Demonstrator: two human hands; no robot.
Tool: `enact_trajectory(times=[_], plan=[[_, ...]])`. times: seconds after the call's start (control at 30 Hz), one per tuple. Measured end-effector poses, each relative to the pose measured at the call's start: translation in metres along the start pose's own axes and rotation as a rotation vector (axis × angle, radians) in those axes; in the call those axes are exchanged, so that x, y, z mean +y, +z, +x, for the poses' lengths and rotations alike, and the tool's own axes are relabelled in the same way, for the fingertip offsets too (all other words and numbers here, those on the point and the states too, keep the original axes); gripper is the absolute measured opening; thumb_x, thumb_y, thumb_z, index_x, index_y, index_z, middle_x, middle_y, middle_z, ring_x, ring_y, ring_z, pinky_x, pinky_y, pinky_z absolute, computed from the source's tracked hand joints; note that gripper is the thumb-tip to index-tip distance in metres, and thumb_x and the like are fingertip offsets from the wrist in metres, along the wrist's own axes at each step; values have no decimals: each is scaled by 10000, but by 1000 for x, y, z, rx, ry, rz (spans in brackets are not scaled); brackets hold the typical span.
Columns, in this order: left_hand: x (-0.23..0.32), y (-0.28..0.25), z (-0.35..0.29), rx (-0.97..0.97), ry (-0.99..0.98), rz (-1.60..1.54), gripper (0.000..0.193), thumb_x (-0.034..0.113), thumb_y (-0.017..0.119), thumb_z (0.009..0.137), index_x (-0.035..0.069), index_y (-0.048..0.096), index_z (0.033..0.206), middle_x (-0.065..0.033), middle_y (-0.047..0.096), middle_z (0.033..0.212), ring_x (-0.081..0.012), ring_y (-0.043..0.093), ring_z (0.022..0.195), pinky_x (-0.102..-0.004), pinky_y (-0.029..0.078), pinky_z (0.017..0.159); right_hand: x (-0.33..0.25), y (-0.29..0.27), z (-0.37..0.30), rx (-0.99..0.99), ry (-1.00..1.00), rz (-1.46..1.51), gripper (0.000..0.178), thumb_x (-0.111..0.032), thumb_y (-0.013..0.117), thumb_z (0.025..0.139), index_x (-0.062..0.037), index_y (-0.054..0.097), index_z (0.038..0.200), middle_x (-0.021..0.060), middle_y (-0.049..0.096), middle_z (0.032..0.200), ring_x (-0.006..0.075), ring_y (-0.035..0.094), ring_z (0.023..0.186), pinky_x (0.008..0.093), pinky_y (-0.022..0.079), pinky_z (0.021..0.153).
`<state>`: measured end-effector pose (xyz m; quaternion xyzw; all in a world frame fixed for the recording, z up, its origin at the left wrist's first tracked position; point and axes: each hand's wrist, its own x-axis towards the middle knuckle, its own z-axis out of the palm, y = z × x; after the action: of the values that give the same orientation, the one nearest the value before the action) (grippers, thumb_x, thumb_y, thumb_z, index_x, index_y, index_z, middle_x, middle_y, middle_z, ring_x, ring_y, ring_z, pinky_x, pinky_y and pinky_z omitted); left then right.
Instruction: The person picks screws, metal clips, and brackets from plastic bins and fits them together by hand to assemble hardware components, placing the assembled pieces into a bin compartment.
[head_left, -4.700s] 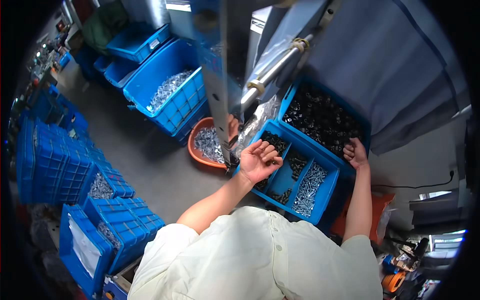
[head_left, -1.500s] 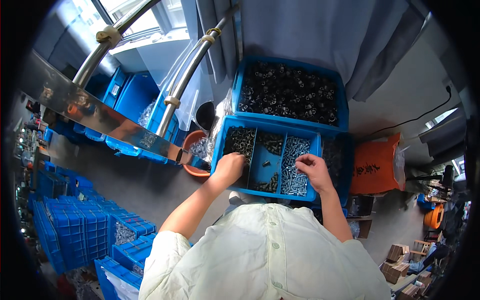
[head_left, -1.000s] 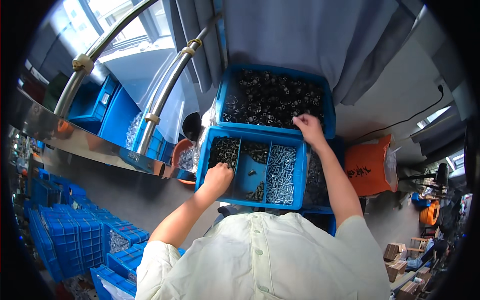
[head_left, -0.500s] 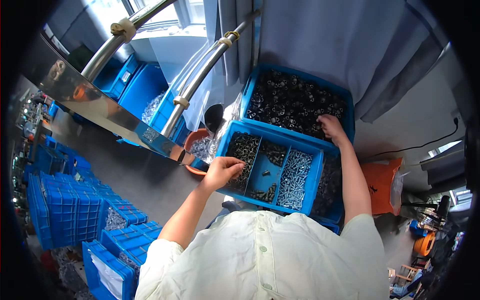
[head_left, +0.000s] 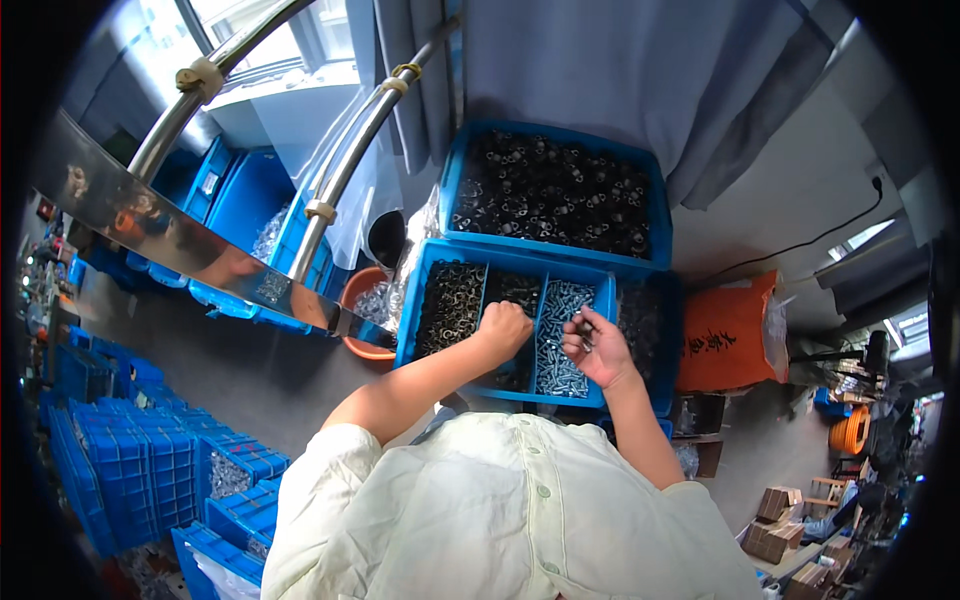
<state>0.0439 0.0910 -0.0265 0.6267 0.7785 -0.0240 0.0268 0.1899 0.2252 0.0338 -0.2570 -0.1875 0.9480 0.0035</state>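
Observation:
My left hand (head_left: 507,328) is closed over the middle compartment of a divided blue bin (head_left: 418,243). Its fingertips are turned away, so what they pinch, if anything, is hidden. To the right, my right hand (head_left: 600,350) has its fingers curled above the screw compartment. A small dark, partly shiny piece shows among those fingers, too small to name. Silver screws (head_left: 563,375) fill the right compartment, brassy-dark ring-like parts (head_left: 450,305) the left one. Small dark parts (head_left: 515,288) lie in the middle. Behind stands a larger blue bin (head_left: 452,190) of black parts with metal loops (head_left: 560,190).
Dark pieces fill a bin (head_left: 645,330) right of the divided one, beside an orange bag (head_left: 730,335). An orange bucket (head_left: 350,345) and a metal-edged panel (head_left: 200,245) with steel tubes stand left. Blue crates (head_left: 130,460) are stacked at lower left.
My right hand has come from the rear bin down to the screw compartment. My left hand has shifted from the left compartment to the middle one. The view has shifted slightly.

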Motion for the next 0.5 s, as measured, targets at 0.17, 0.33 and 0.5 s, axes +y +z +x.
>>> enact_trajectory(times=[0.17, 0.33, 0.5], plan=[[-13, -85, 1, -195, -26, -311, 115, 163, 637, 692, 71, 668, 755, -138, 629, 840, -300, 627, 825, -429, 524, 684, 13, -3, -8, 214, -157, -15, 219, -245, 482, 955, -56, 562, 878, 95, 597, 885, 195, 597, 841, 300, 514, 726], [9, -116, 3, 13, 292, -573, 149, 113, 639, 687, 39, 650, 816, -140, 632, 867, -312, 627, 840, -403, 521, 707, 31, 3, -2, 258, -179, 60, 172, -198, 505, 934, -46, 579, 906, 116, 627, 944, 224, 617, 897, 326, 518, 787], [33, -99, -4, 45, 307, -495, 166, 85, 633, 706, 48, 646, 868, -132, 624, 861, -312, 622, 831, -393, 518, 705, 59, -55, 25, 87, -506, -407, 200, -200, 504, 924, -23, 596, 916, 113, 640, 909, 217, 625, 864, 320, 515, 785]])
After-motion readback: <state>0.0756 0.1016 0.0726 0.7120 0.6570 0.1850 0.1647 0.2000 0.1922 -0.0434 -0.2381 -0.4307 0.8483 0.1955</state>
